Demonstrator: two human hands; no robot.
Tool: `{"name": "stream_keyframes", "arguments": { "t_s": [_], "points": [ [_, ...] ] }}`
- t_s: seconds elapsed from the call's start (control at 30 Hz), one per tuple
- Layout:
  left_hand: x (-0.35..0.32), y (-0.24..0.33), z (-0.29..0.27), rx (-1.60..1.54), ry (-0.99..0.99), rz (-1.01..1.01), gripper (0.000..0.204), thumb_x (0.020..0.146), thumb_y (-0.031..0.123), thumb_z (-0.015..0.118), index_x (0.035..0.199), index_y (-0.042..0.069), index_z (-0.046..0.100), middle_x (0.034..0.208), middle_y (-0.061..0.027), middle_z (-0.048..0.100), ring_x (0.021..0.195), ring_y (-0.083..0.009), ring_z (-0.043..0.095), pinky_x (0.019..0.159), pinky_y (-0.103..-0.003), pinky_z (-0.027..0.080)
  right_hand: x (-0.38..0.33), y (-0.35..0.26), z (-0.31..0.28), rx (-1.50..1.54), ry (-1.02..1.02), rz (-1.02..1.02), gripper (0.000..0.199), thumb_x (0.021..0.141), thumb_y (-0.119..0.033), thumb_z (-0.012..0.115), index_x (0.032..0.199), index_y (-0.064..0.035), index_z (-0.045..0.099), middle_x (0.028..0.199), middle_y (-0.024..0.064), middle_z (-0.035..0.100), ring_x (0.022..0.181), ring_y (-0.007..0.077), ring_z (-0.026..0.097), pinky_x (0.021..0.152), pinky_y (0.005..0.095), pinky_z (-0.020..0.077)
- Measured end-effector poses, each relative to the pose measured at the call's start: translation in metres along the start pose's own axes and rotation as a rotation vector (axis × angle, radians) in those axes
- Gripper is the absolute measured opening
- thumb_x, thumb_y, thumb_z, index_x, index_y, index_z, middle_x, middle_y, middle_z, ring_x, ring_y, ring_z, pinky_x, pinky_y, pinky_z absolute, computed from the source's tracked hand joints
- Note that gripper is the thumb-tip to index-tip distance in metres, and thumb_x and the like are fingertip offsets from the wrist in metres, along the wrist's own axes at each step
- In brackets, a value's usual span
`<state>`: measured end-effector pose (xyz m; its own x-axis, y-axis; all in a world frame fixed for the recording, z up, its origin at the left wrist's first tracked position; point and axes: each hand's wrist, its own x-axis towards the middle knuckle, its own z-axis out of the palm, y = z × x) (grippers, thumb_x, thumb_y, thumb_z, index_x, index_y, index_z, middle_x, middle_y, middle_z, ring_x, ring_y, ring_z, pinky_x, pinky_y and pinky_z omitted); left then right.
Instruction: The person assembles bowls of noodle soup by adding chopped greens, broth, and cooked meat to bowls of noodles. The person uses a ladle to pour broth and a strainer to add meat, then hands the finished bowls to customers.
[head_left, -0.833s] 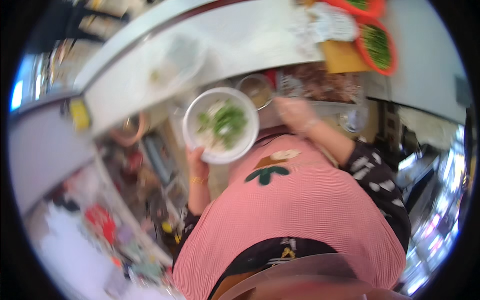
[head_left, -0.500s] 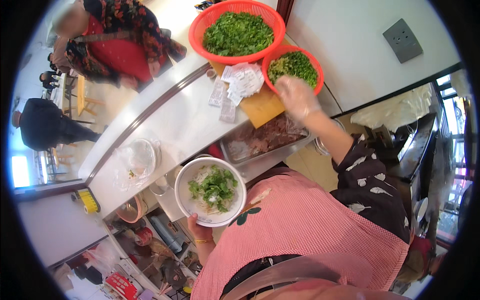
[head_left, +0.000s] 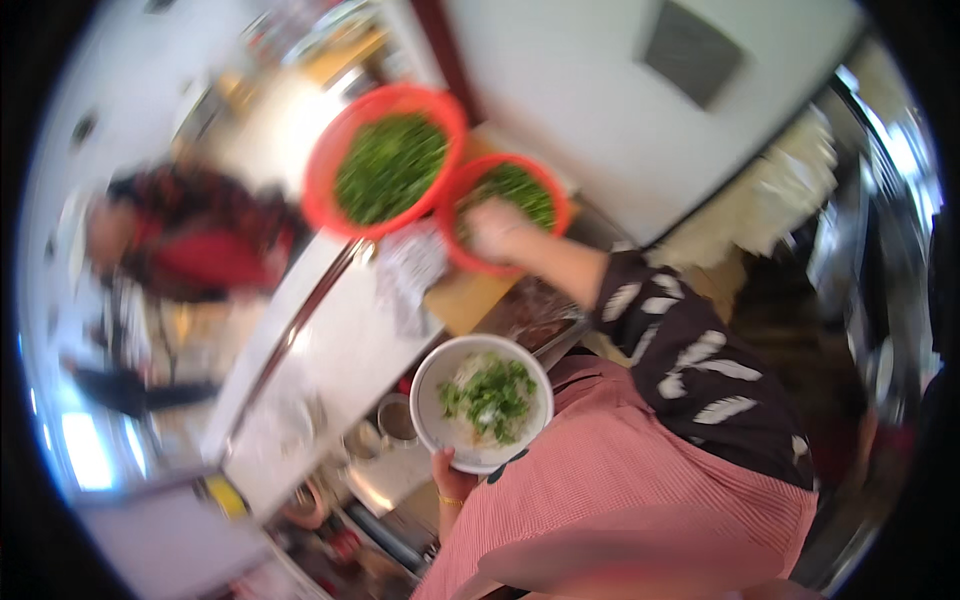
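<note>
Kitchen serving counter (head_left: 340, 350), pale top with a metal rail along its far edge, frame motion-blurred. Left hand (head_left: 452, 478) grips the near rim of a white bowl (head_left: 481, 402) from below, fingers closed on it; bowl sits level just in front of the pink striped apron (head_left: 610, 480), holding pale food topped with chopped greens. Right hand (head_left: 493, 228) is extended to the small orange basket (head_left: 510, 205) of chopped green herbs, well beyond the bowl; it's resting on the basket's near rim, fingers bunched, can't tell if it's holding anything. Large orange basket (head_left: 388, 160) of greens sits touching the small one, on its left. Wooden board (head_left: 470, 298) lies between the small basket and the bowl, with crumpled paper (head_left: 408, 272) just left of it. Another person in red (head_left: 195, 245) stands beyond the counter, blurred.
</note>
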<state>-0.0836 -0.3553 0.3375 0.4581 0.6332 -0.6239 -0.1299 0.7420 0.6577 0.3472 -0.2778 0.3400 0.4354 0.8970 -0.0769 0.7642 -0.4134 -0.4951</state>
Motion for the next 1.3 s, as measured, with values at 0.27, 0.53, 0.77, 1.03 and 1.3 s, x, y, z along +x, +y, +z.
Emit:
{"name": "stream_keyframes", "arguments": {
  "t_s": [0.27, 0.53, 0.77, 1.03, 1.3],
  "points": [
    [0.026, 0.042, -0.013, 0.105, -0.116, -0.226, 0.087, 0.075, 0.031, 0.065, 0.150, 0.004, 0.030, 0.140, -0.0160, 0.049, 0.125, -0.0355, 0.051, 0.104, -0.051, 0.045, 0.031, -0.040, 0.028, 0.033, -0.122, -0.079, 0.013, 0.067, -0.014, 0.071, 0.079, -0.0099, 0.075, 0.083, 0.0150, 0.072, 0.075, 0.0317, 0.071, 0.068, 0.0404, 0.0572],
    [0.052, 0.072, 0.007, 0.392, -0.678, -0.068, 0.087, 0.074, 0.027, 0.066, 0.150, 0.003, 0.030, 0.144, -0.0165, 0.043, 0.128, -0.0346, 0.048, 0.104, -0.049, 0.044, -0.204, -0.132, -0.041, 0.874, -0.067, -0.021, 0.026, 0.074, -0.008, 0.061, 0.098, -0.0061, 0.069, 0.085, 0.0131, 0.071, 0.075, 0.0245, 0.071, 0.068, 0.0373, 0.0560],
    [0.007, -0.027, 0.148, 0.445, -0.802, -0.529, 0.079, 0.081, 0.037, 0.054, 0.149, 0.004, 0.033, 0.146, -0.0170, 0.046, 0.129, -0.0366, 0.049, 0.109, -0.051, 0.040, -0.419, -0.059, -0.122, 0.220, 0.163, 0.088, 0.036, 0.081, -0.020, 0.065, 0.115, -0.0077, 0.064, 0.110, 0.0166, 0.064, 0.103, 0.0339, 0.064, 0.090, 0.0433, 0.0529],
    [-0.032, -0.196, 0.317, 0.451, -0.967, -0.770, 0.069, 0.083, 0.027, 0.055, 0.144, 0.000, 0.039, 0.142, -0.0150, 0.051, 0.131, -0.0331, 0.048, 0.113, -0.045, 0.036, -0.551, 0.048, -0.190, -0.036, 0.557, 0.304, 0.035, 0.082, -0.018, 0.063, 0.116, -0.0106, 0.064, 0.103, 0.0151, 0.065, 0.093, 0.0349, 0.067, 0.082, 0.0429, 0.0559],
    [-0.035, -0.292, 0.448, 0.496, -0.987, -0.735, 0.070, 0.080, 0.020, 0.058, 0.144, -0.002, 0.039, 0.138, -0.0174, 0.053, 0.127, -0.0320, 0.052, 0.111, -0.044, 0.039, -0.628, 0.209, -0.260, 0.243, 0.668, 0.433, 0.026, 0.088, -0.018, 0.066, 0.112, -0.0085, 0.065, 0.107, 0.0159, 0.067, 0.099, 0.0361, 0.065, 0.085, 0.0416, 0.0535]
  ]
}}
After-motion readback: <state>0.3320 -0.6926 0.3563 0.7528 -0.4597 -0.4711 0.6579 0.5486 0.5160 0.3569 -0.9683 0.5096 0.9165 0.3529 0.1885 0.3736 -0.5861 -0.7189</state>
